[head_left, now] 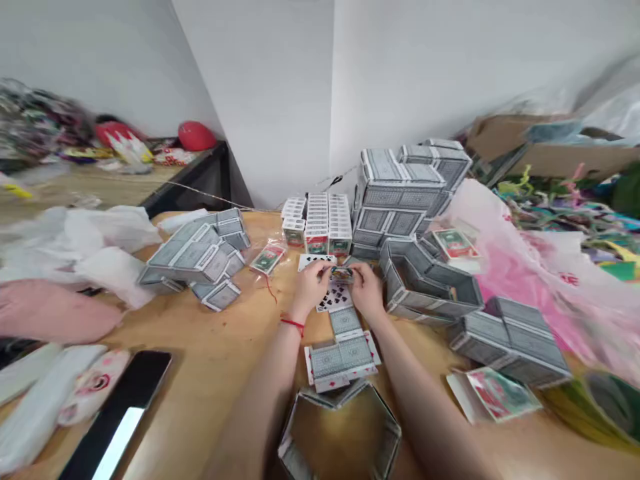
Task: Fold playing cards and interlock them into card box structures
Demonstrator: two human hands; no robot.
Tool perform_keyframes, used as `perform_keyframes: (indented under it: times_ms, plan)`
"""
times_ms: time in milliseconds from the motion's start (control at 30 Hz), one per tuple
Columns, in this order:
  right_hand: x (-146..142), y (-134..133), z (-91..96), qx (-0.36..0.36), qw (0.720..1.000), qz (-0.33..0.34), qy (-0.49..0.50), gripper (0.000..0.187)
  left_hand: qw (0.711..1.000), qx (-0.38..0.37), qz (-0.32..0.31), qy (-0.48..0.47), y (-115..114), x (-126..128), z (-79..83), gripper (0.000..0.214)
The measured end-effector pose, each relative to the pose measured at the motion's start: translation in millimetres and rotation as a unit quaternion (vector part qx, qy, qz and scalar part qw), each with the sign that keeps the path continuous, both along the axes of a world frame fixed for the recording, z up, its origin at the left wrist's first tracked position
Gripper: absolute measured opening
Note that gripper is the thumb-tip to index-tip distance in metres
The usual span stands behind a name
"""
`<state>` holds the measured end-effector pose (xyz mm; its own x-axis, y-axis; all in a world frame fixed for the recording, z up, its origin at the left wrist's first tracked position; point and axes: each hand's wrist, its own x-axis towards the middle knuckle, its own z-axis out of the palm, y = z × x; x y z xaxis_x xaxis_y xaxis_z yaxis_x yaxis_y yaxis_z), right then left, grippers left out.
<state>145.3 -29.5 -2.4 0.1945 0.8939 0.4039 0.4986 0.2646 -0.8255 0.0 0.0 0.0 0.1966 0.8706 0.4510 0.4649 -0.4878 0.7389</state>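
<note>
Both my hands meet over the middle of the wooden table (225,360). My left hand (311,283) and my right hand (365,288) pinch a small pack of playing cards (342,273) between their fingertips. A red thread circles my left wrist. Face-up cards (334,297) lie under the hands. Nearer me sits a flat grey-patterned card carton (343,360), and at the front edge a hexagonal ring built of cards (340,433).
Stacked card boxes (400,193) and rows of small packs (317,223) stand behind the hands. Folded cartons (195,257) lie left, card rings (425,280) and bundles (510,337) right. A phone (117,413), white bags (75,243) and a pink bag (525,267) flank them.
</note>
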Motion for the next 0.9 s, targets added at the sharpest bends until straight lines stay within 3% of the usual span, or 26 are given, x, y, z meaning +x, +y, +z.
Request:
perform_keyframes:
  times_ms: [333, 600, 767, 833, 900]
  plan:
    - [-3, -3, 4.3, -0.012, 1.0, 0.019, -0.016, 0.02, 0.999, 0.033, -0.002, 0.035, -5, 6, 8.0, 0.012]
    - [-1, -2, 1.4, -0.023, 1.0, -0.019, 0.001, 0.019, 0.998, 0.031, -0.016, 0.058, -4, 3, 2.5, 0.041]
    - [-2, 3, 0.2, -0.049, 0.99, -0.037, 0.124, 0.015, 1.0, 0.028, 0.007, -0.013, -6, 4, 6.1, 0.035]
    - [-5, 6, -0.3, -0.063, 0.971, -0.033, 0.229, 0.016, 0.998, 0.013, 0.027, -0.063, -5, 3, 7.0, 0.036]
    - [-9, 9, 0.0, -0.071, 0.935, -0.02, 0.348, 0.019, 0.993, -0.001, 0.048, -0.106, -4, 2, 6.6, 0.037]
